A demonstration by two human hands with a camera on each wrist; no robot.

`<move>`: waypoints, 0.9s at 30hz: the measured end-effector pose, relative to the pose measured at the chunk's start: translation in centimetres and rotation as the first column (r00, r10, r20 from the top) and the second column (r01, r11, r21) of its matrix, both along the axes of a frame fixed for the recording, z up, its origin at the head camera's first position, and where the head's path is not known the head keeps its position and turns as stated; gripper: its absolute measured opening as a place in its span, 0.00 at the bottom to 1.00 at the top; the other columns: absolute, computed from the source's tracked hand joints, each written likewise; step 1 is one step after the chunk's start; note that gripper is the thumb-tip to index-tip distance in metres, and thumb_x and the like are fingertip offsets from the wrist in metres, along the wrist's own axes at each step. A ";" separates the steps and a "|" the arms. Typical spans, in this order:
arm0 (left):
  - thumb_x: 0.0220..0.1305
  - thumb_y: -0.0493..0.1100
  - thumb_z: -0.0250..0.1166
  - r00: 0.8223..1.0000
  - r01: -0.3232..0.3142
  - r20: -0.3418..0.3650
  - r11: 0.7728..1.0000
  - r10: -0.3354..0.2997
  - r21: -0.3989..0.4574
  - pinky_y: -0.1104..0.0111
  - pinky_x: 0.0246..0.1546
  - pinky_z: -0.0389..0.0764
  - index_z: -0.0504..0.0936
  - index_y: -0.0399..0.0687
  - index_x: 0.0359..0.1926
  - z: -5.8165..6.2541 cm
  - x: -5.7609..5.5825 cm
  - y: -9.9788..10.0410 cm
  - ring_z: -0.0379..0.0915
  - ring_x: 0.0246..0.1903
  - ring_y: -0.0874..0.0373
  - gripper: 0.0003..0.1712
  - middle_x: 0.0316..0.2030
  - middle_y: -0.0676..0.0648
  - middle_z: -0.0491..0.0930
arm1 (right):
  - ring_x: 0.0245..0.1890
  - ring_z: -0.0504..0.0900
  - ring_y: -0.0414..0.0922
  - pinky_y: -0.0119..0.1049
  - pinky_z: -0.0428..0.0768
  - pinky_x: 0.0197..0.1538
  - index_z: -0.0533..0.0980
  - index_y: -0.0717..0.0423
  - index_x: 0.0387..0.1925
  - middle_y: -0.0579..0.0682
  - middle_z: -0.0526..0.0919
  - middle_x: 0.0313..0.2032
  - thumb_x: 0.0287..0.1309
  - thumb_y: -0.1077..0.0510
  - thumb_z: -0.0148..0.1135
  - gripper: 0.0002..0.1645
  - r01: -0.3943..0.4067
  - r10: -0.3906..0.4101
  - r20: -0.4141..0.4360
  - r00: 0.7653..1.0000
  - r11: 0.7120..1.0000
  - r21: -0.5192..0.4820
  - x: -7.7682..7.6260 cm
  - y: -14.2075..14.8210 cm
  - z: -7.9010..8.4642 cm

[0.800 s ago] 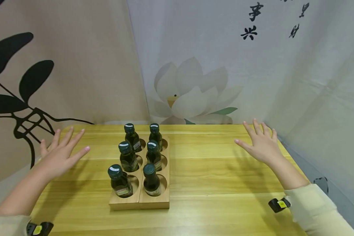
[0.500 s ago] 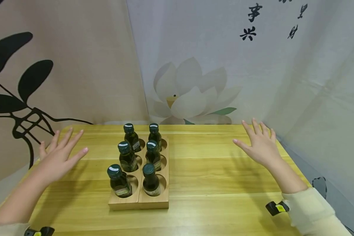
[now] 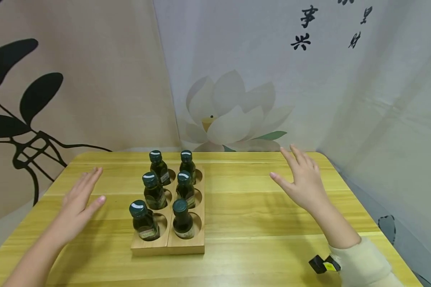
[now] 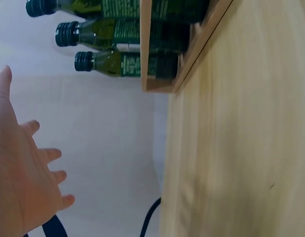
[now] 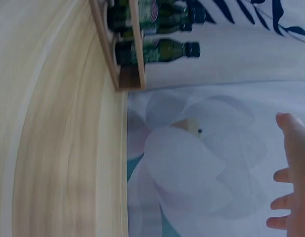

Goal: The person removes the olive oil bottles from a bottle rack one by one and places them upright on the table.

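Note:
Several small dark green glass bottles with green screw caps stand in a pale wooden rack (image 3: 168,250) in two rows. The front left bottle (image 3: 147,228) leans slightly in its round hole; beside it is the front right bottle (image 3: 184,226). My left hand (image 3: 78,205) hovers left of the rack, fingers extended and thumb apart, touching nothing. On the far right my right hand (image 3: 303,183) is held above the table, fingers spread. In the left wrist view, bottles (image 4: 108,63) sit through the rack's upper board; the right wrist view shows a bottle (image 5: 167,51) too.
The rack stands on a yellowish wooden table (image 3: 244,255). Behind it hangs a pale cloth (image 3: 122,79) printed with dark leaves, a lotus flower (image 3: 233,115) and characters. A black device with a yellow label (image 3: 328,266) is strapped by the right sleeve (image 3: 362,263).
Both hands have moved inward toward the rack, and the left hand's fingers have drawn closer together. The bottles and rack keep their places on the table.

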State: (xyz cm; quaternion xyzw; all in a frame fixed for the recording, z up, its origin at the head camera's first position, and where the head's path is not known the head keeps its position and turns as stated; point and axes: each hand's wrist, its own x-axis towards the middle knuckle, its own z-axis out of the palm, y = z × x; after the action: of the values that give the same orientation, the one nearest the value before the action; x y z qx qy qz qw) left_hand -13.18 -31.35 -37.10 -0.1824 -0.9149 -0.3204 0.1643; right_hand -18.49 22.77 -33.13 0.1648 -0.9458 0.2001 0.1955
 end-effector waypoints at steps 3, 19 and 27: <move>0.70 0.38 0.51 0.999 0.037 0.005 0.997 -0.038 0.067 0.35 0.58 0.20 0.43 0.56 0.76 -0.5 0.5 0.5 0.28 0.69 0.31 0.40 0.74 0.38 0.39 | 0.66 0.55 0.67 0.69 0.48 0.62 0.58 0.50 0.72 0.61 0.56 0.70 0.61 0.40 0.60 0.43 -0.045 0.043 -0.042 0.998 0.997 -0.058 0.4 -0.9 -0.2; 0.67 0.49 0.59 0.962 0.148 0.174 0.936 -0.212 0.320 0.25 0.53 0.35 0.42 0.62 0.76 -2.9 1.7 3.1 0.30 0.69 0.35 0.45 0.75 0.51 0.37 | 0.65 0.61 0.53 0.63 0.61 0.60 0.64 0.48 0.69 0.48 0.65 0.66 0.56 0.53 0.67 0.39 -0.293 0.260 -0.142 0.955 0.899 -0.325 2.4 -6.1 -1.1; 0.62 0.50 0.64 0.946 0.186 0.198 0.928 -0.258 0.323 0.25 0.53 0.41 0.43 0.59 0.76 -4.5 1.5 3.5 0.37 0.67 0.33 0.50 0.75 0.46 0.40 | 0.64 0.64 0.48 0.57 0.65 0.61 0.66 0.48 0.67 0.47 0.69 0.64 0.57 0.52 0.68 0.37 -0.408 0.379 -0.153 0.913 0.834 -0.372 3.0 -8.3 -1.3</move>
State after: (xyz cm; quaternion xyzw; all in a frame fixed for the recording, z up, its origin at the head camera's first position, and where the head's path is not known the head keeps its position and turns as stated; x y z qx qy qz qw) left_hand -11.68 -27.85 -41.56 -0.2188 -0.8417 -0.4917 0.0424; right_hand -15.52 14.46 -34.43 0.3200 -0.8235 0.4169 0.2136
